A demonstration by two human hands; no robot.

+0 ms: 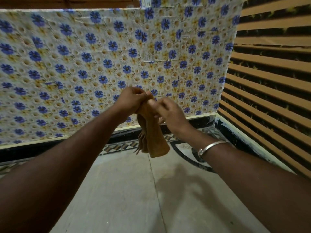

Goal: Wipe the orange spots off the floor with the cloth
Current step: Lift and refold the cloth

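The left hand (130,100) gripped the hanging cloth (154,140) at its top; the right hand (170,113) seemingly pinched it too (blurred). Loosely bunched, it could slip to the floor (126,190).

Both bare forearms reach forward from the lower corners and meet near the middle, with the hands raised in front of the body. The left hand (130,100) is closed, its fingers and thumb curled round the top of the brown cloth (154,137). The right hand (170,113) is just beside it, its back toward the camera; it is slightly blurred, and its fingers seem to pinch the same cloth a little lower.
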